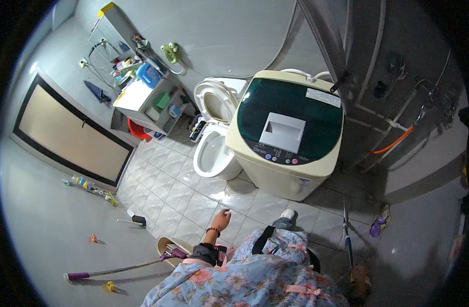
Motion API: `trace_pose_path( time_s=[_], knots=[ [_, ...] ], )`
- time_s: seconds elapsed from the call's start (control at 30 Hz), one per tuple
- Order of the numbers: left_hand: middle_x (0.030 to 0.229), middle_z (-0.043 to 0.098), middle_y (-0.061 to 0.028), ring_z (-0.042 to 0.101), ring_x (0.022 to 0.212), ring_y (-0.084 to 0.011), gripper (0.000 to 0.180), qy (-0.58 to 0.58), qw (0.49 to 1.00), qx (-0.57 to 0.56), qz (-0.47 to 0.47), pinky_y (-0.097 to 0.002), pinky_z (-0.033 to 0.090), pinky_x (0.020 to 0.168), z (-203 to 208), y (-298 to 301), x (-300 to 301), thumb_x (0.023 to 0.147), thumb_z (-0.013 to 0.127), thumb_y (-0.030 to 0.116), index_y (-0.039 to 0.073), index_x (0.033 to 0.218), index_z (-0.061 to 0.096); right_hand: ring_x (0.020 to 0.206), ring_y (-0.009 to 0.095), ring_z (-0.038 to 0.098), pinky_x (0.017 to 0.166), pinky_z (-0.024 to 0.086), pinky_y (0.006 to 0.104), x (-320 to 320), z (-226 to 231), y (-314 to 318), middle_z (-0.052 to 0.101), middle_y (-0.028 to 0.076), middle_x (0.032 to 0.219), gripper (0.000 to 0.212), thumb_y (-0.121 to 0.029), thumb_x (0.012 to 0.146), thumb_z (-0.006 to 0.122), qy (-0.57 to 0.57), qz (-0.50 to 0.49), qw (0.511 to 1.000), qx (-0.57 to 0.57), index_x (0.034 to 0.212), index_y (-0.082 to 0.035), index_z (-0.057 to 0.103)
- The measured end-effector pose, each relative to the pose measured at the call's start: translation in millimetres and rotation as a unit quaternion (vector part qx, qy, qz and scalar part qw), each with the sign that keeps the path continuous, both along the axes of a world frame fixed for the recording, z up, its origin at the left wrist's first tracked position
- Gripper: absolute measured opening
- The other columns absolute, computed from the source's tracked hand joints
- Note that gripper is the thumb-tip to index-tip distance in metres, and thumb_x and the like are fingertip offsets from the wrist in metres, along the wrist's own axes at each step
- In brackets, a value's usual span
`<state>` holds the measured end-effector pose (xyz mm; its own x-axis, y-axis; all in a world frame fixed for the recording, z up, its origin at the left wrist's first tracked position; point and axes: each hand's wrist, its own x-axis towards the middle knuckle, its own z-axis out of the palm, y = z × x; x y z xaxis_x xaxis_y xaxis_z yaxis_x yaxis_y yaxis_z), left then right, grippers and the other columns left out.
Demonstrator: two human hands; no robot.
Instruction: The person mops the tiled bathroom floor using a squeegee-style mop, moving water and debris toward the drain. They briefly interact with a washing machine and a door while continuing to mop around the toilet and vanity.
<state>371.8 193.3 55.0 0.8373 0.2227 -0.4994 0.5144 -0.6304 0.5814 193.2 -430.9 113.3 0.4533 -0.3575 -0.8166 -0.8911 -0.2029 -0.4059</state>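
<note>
Left hand released, fingers loose, hovering above tiled floor near washing machine. Right hand at floor's right edge, apparently clenched on mop handle; dim view. Mopping seemingly underway; next needs firm push.

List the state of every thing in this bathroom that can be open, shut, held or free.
Washing machine lid: shut.
Toilet lid and seat: raised against the wall.
Toilet bowl: uncovered.
Door: shut.
Left hand: open, holding nothing, above the tiled floor.
Right hand: closed round the long handle of a tool.
Purple-handled mop: leaning, untouched.
</note>
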Motion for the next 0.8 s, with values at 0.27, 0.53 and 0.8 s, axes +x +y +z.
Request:
trace_pose_path(
  time_s=[0.27, 0.53, 0.8],
  knots=[
    [0.09, 0.062, -0.0106, 0.059, 0.081, -0.0293, 0.026, -0.262, 0.953, 0.079, -0.129, -0.0367, 0.046, 0.068, 150, -11, 106, 0.078, 0.055, 0.016, 0.015, 0.104, 0.056, 0.044, 0.017, 0.046, 0.043, 0.04, 0.0308, -36, -2, 52, 0.051, 0.008, 0.055, 0.019, -0.015, 0.079, 0.056, 0.004, -0.017, 0.999, -0.038, 0.065, -0.002, 0.052],
    [0.116, 0.05, -0.0073, 0.049, 0.103, -0.0279, 0.044, -0.356, 0.849, 0.151, -0.359, -0.0359, 0.041, 0.085, 219, -17, 218, 0.071, 0.064, 0.019, 0.013, 0.112, 0.05, 0.042, 0.017, 0.045, 0.041, 0.04, 0.0308, -22, 5, 164, 0.051, 0.008, 0.054, 0.018, -0.015, 0.078, 0.057, 0.057, -0.083, 0.992, -0.072, 0.067, -0.002, 0.053],
    [0.126, 0.041, -0.0051, 0.04, 0.114, -0.0251, 0.053, -0.364, 0.734, 0.149, -0.554, -0.0393, 0.032, 0.097, 180, 30, 326, 0.071, 0.064, 0.029, 0.015, 0.118, 0.046, 0.038, 0.015, 0.045, 0.037, 0.042, 0.0315, -35, -46, 321, 0.05, 0.007, 0.053, 0.013, -0.011, 0.077, 0.058, -0.102, -0.184, 0.975, -0.076, 0.07, -0.001, 0.052]
  ],
)
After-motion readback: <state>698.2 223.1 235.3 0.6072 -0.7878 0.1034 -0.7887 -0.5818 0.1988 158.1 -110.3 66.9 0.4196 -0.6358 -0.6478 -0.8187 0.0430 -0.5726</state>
